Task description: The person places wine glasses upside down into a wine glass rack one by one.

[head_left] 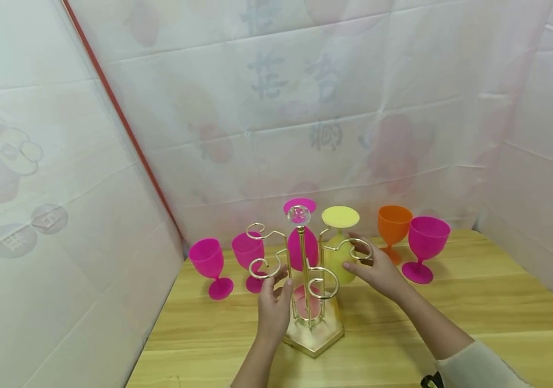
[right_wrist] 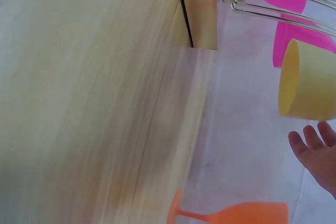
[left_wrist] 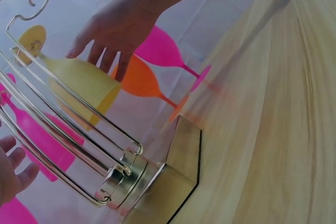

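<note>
A gold wire goblet rack [head_left: 314, 345] with curled hooks and a clear ball on top stands on the table. From its far right hook a yellow goblet [head_left: 341, 217] hangs upside down. My right hand [head_left: 379, 272] is beside the yellow bowl, fingers loosely extended; the right wrist view shows fingertips just apart from the goblet [right_wrist: 315, 85]. A magenta goblet [head_left: 297, 248] hangs upside down at the rack's back, partly hidden by the centre post. My left hand [head_left: 273, 312] is at the rack's left side, fingers loosely bent near a hook, with no hold visible.
Two magenta goblets [head_left: 207, 258] [head_left: 249, 250] stand upright left of the rack. To the right stand an orange goblet [head_left: 394, 223] and another magenta goblet [head_left: 428, 237]. A printed white sheet [head_left: 276, 161] rises behind the wooden table [head_left: 450, 328], with more sheeting at both sides.
</note>
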Tool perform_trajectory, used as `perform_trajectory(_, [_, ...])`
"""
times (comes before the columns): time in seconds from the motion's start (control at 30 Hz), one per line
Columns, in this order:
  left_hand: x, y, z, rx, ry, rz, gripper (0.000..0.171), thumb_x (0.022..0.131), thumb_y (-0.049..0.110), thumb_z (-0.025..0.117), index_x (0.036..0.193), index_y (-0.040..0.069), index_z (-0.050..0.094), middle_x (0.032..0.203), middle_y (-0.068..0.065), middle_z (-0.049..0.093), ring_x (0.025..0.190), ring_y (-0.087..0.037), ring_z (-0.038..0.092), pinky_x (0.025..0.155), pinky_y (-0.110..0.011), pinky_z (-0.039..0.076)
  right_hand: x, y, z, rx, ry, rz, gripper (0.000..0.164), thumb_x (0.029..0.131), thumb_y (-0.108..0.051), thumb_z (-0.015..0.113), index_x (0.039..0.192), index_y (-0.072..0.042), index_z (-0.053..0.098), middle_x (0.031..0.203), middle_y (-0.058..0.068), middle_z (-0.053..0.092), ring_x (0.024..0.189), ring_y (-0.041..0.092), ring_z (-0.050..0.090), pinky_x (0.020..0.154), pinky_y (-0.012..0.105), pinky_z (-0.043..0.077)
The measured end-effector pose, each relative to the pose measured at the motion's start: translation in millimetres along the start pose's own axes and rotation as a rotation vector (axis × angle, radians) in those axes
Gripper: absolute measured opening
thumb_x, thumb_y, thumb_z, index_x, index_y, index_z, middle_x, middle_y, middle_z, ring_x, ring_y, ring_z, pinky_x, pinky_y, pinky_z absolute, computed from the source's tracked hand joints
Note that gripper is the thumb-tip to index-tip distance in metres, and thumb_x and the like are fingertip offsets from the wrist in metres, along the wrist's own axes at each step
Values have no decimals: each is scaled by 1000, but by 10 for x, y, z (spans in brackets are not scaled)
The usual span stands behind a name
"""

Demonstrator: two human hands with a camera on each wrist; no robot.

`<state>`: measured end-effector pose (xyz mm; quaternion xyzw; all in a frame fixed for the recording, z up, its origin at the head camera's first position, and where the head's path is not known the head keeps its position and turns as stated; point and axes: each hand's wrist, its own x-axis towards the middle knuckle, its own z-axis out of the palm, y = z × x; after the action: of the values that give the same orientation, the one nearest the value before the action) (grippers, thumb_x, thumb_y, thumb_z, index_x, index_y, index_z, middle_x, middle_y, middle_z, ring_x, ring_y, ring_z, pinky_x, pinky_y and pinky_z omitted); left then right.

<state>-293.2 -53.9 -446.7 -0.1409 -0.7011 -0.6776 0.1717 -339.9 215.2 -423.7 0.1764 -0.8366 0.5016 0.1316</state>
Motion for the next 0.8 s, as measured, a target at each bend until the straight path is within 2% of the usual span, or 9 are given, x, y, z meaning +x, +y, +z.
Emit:
perform_trajectory(0.1, [14, -12, -28, -39, -29, -15, 34, 100, 21, 58, 131, 6, 55, 139, -6, 55, 123, -31, 55, 94, -24, 53, -27, 1, -19, 6, 16, 11, 70, 90, -36, 71, 150, -24, 37, 145, 10, 50, 128, 40, 50, 100, 61, 46])
perform_trajectory(0.2, [18, -15, -52, -79, -62, 4, 31, 101, 18, 56, 126, -1, 57, 146, -13, 50, 127, -38, 54, 100, -26, 50, -72, -1, -34, 27, 59, 8, 65, 91, -31, 72, 147, -21, 42, 139, 11, 54, 127, 35, 50, 98, 54, 49])
perform_trajectory(0.3, [27, -21, -70, -94, -94, 35, 28, 101, 16, 54, 119, -5, 59, 150, -20, 44, 137, -38, 43, 106, -33, 45, -140, -25, -30, 60, 153, -4, 54, 90, -24, 73, 138, -14, 50, 125, 11, 58, 116, 24, 55, 93, 37, 53])
perform_trajectory(0.43, [29, -37, -86, -57, -107, 36, 26, 102, 19, 53, 112, -2, 63, 149, -22, 44, 143, -37, 35, 111, -40, 39, -258, -114, 11, 137, 298, -26, 35, 89, -14, 73, 119, -4, 56, 102, 7, 58, 95, 12, 57, 77, 18, 52])
perform_trajectory(0.57, [28, -44, -95, -42, -102, 28, 25, 102, 20, 53, 110, -1, 64, 146, -20, 47, 142, -37, 36, 111, -43, 38, -357, -235, 117, 215, 376, -65, 22, 88, -4, 71, 105, 0, 58, 89, 1, 60, 80, 12, 57, 67, 17, 52])
perform_trajectory(0.8, [34, -28, -85, -68, -104, 9, 26, 102, 20, 52, 110, -2, 62, 146, -18, 48, 143, -35, 36, 112, -48, 38, -405, -411, 383, 262, 389, -122, 15, 84, 6, 71, 96, -1, 65, 85, 7, 66, 74, 12, 59, 64, 19, 52])
